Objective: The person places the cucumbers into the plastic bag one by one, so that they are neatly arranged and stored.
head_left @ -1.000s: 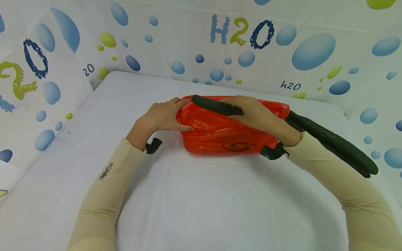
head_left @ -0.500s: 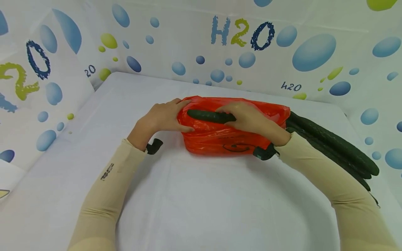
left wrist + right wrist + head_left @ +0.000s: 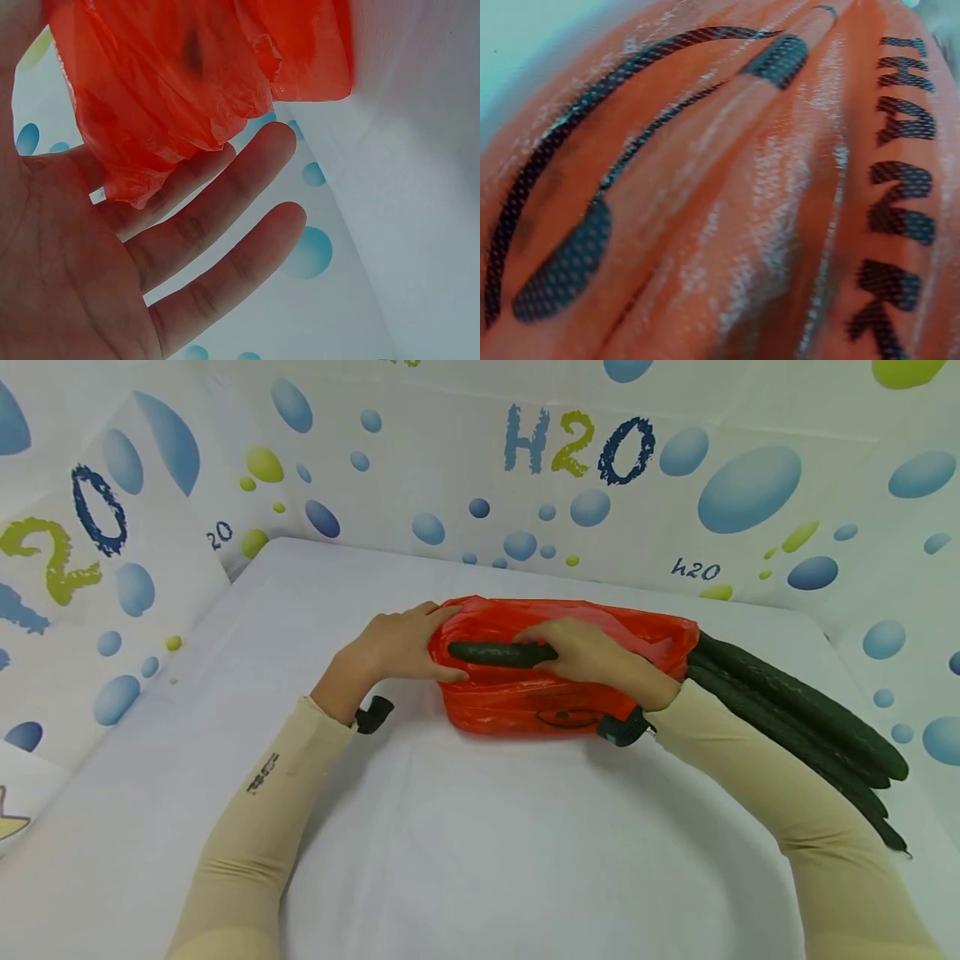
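A red plastic bag (image 3: 487, 706) lies on its side with its mouth held apart toward me. My right hand (image 3: 588, 647) grips a dark green cucumber (image 3: 491, 653) at its right part, inside the mouth of the bag. At the bag's left end, my left hand (image 3: 401, 643) spreads thumb and index finger along the rim; its other fingers (image 3: 225, 262) stretch out straight below the film in the left wrist view. The printed side of the bag (image 3: 705, 210), with black letters, fills the right wrist view, where neither the right hand nor the cucumber shows.
Several long cucumbers (image 3: 802, 710) lie side by side to the right of the bag, partly behind the right forearm. White cloth covers the table (image 3: 525, 843). Behind it stands a white curtain (image 3: 420, 452) with blue and green spots and H2O lettering.
The right hand has lowered the cucumber from above the bag's upper rim into its mouth, moving slightly left and toward me. The left hand stays at the bag's left end.
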{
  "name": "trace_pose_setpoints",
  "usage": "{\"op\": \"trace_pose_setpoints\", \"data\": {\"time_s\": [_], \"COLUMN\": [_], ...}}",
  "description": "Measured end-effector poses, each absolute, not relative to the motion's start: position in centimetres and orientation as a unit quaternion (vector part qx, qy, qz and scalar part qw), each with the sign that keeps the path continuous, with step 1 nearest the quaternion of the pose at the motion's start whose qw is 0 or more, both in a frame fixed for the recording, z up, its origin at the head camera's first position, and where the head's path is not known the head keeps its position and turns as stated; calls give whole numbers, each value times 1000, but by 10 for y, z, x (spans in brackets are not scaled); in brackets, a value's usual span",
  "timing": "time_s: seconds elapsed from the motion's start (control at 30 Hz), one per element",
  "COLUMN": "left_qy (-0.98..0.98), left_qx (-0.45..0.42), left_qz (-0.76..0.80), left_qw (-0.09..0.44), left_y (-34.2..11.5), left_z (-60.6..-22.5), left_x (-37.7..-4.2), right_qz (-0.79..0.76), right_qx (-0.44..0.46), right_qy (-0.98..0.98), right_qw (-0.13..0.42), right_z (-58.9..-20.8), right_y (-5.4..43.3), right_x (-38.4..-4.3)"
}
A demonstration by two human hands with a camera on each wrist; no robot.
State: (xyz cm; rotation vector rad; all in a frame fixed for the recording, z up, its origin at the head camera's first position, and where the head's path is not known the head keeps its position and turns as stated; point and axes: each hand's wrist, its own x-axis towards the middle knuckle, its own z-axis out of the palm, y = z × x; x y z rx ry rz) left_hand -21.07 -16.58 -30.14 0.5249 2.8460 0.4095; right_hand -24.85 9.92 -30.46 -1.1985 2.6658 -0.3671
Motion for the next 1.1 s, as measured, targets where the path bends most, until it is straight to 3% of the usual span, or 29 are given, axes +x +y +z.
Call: {"op": "trace_pose_setpoints", "data": {"time_s": [0.33, 1.1], "left_qy": [964, 964], "left_qx": [193, 197], "left_qz": [142, 144], "left_qw": [112, 108], "left_y": [-165, -165], "left_z": [-303, -306], "left_x": [-209, -209], "right_qz": [-156, -182], "right_qx": [-398, -374], "right_qy": [894, 899], "right_qw": [136, 134], "right_z": [-321, -325], "right_y": [99, 109], "right_x": [-252, -252]}}
